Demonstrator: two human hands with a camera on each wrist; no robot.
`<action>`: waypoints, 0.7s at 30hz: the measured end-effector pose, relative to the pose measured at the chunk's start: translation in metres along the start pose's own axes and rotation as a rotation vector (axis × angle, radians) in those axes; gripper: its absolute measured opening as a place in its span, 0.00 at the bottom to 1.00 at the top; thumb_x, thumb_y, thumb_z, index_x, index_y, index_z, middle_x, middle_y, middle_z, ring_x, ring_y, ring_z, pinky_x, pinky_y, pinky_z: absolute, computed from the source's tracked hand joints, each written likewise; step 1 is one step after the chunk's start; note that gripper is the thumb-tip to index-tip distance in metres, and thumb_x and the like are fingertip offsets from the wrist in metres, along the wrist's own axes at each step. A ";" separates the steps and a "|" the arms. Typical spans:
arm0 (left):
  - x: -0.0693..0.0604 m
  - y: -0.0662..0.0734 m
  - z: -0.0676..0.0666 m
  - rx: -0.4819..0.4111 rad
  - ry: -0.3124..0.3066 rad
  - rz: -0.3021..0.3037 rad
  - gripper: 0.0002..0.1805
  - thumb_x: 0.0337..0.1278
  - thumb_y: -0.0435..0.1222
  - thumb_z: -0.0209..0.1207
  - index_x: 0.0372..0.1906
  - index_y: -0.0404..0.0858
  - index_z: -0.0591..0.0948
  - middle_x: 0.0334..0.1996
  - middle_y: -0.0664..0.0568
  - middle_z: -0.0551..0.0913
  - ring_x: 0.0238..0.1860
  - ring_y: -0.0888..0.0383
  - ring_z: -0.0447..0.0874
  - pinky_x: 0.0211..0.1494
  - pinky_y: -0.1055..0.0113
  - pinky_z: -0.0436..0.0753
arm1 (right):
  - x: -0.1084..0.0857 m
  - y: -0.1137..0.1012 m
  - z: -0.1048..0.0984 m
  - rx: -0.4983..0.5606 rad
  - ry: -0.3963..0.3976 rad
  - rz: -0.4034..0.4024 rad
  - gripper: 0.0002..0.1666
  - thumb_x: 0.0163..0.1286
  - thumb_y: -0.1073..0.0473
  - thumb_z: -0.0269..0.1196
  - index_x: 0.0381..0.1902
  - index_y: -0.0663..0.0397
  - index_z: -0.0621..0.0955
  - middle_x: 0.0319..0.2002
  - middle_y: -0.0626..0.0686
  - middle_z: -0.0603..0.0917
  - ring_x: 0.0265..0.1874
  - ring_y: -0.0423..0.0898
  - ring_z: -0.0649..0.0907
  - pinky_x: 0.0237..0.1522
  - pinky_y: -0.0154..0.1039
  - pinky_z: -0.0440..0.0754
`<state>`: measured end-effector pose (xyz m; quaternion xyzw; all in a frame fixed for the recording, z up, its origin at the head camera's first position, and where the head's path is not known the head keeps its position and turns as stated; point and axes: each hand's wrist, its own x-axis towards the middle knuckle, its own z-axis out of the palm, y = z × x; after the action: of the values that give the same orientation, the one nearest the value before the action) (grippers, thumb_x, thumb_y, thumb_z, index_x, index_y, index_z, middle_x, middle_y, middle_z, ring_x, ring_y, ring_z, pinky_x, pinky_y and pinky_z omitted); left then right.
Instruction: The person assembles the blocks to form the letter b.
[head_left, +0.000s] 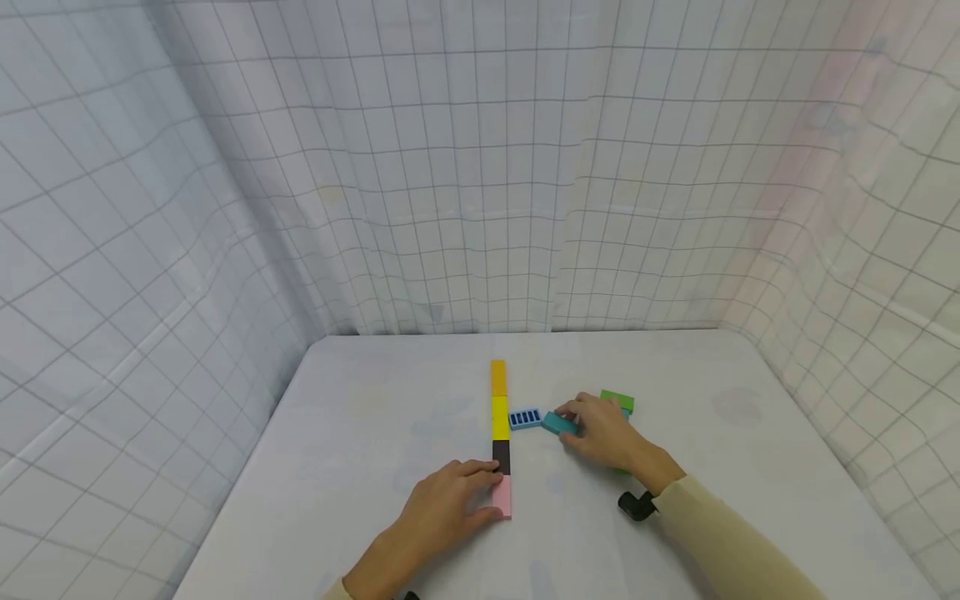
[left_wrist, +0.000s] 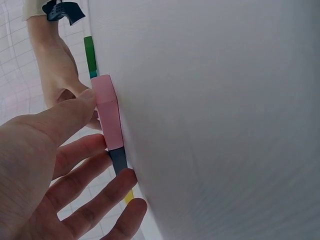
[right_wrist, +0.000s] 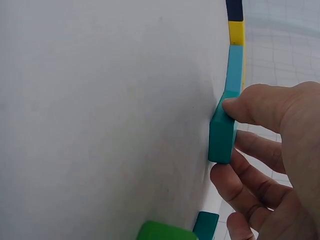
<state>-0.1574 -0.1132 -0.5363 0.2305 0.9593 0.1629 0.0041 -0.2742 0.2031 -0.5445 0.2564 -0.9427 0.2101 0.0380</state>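
A straight row on the table joins an orange block point(head_left: 498, 378), a yellow block point(head_left: 500, 418), a black block point(head_left: 501, 456) and a pink block point(head_left: 502, 497). My left hand point(head_left: 446, 510) holds the pink block at the near end, thumb on it and fingertips by the black joint. Right of the yellow block lies a light blue block point(head_left: 525, 418) with dark stripes, its end against the row. My right hand point(head_left: 603, 429) pinches a teal block point(right_wrist: 222, 132) between thumb and fingers. That block meets the light blue one at a slight angle.
Beyond the right hand lies a green block point(head_left: 617, 401), with another teal block point(right_wrist: 206, 225) and a second green block point(right_wrist: 166, 232) partly covered by the hand. White gridded cloth point(head_left: 480, 167) hangs behind and at both sides of the white table point(head_left: 360, 417).
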 end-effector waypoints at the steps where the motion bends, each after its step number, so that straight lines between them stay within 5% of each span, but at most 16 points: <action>1: 0.000 0.000 0.000 -0.002 0.000 0.001 0.30 0.69 0.55 0.82 0.72 0.55 0.91 0.73 0.60 0.91 0.68 0.52 0.92 0.67 0.49 0.96 | 0.000 0.000 0.000 0.000 -0.002 0.003 0.21 0.76 0.55 0.81 0.63 0.52 0.93 0.47 0.47 0.93 0.41 0.41 0.85 0.48 0.41 0.70; 12: 0.001 -0.002 0.002 -0.006 -0.007 0.001 0.30 0.69 0.55 0.82 0.72 0.54 0.91 0.74 0.60 0.91 0.70 0.51 0.92 0.71 0.46 0.94 | -0.004 0.000 0.001 0.003 -0.026 0.017 0.26 0.76 0.53 0.80 0.67 0.54 0.91 0.51 0.48 0.91 0.47 0.44 0.87 0.50 0.44 0.71; 21: -0.001 -0.002 0.001 -0.016 0.009 0.019 0.30 0.70 0.54 0.81 0.73 0.54 0.91 0.73 0.60 0.91 0.70 0.52 0.92 0.72 0.46 0.94 | -0.016 0.006 -0.007 0.016 0.020 -0.013 0.27 0.76 0.54 0.80 0.69 0.55 0.90 0.54 0.51 0.92 0.46 0.44 0.88 0.56 0.50 0.86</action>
<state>-0.1575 -0.1154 -0.5379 0.2386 0.9558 0.1716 -0.0001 -0.2639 0.2185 -0.5433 0.2608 -0.9389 0.2198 0.0470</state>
